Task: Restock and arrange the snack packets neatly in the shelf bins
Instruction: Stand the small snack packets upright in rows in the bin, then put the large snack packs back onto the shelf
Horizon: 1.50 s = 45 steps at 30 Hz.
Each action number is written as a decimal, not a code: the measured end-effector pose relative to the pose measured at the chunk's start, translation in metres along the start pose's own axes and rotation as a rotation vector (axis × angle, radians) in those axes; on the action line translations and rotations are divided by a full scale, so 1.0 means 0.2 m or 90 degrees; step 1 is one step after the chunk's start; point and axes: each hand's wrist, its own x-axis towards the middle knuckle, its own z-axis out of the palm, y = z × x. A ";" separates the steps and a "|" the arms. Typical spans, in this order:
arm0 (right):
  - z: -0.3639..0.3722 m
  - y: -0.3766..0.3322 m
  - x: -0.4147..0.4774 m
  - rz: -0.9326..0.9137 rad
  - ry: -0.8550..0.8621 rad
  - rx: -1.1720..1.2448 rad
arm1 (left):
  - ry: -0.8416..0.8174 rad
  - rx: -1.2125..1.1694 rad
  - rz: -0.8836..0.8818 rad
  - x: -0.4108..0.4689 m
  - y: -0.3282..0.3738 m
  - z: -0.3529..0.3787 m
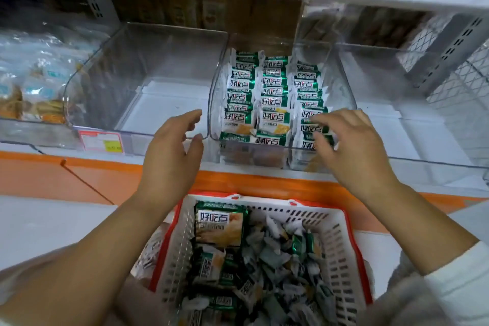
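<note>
Green snack packets fill the middle clear bin in three rows. The right hand touches the front-right packets with bent fingers; whether they pinch one cannot be told. The left hand hovers just beside the bin, its fingers loosely spread.

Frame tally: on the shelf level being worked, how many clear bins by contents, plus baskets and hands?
Empty bins: 2
Bin of green packets: 1
Bin of other snacks: 1
Basket: 1
Hands: 2, left hand, right hand
Total: 7
</note>
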 end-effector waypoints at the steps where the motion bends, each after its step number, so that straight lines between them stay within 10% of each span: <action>1: 0.00 -0.03 -0.05 -0.001 0.046 0.040 | 0.006 -0.015 0.002 -0.05 -0.02 -0.02; 4: 0.07 -0.13 -0.25 0.043 0.032 0.158 | -0.040 -0.055 -0.029 -0.24 -0.10 -0.01; 12: 0.73 -0.22 -0.65 0.464 -0.442 0.339 | -0.317 0.031 -0.321 -0.64 -0.50 0.36; 22: 1.08 -0.32 -0.62 0.702 -0.534 0.450 | -0.310 -0.035 -0.409 -0.60 -0.68 0.48; 35: 0.84 -0.24 -0.58 0.535 -0.546 0.505 | -0.365 -0.310 -0.535 -0.59 -0.68 0.39; 45: 1.05 -0.34 -1.01 0.319 -0.876 0.309 | -0.189 -0.356 -0.607 -0.57 -0.71 0.15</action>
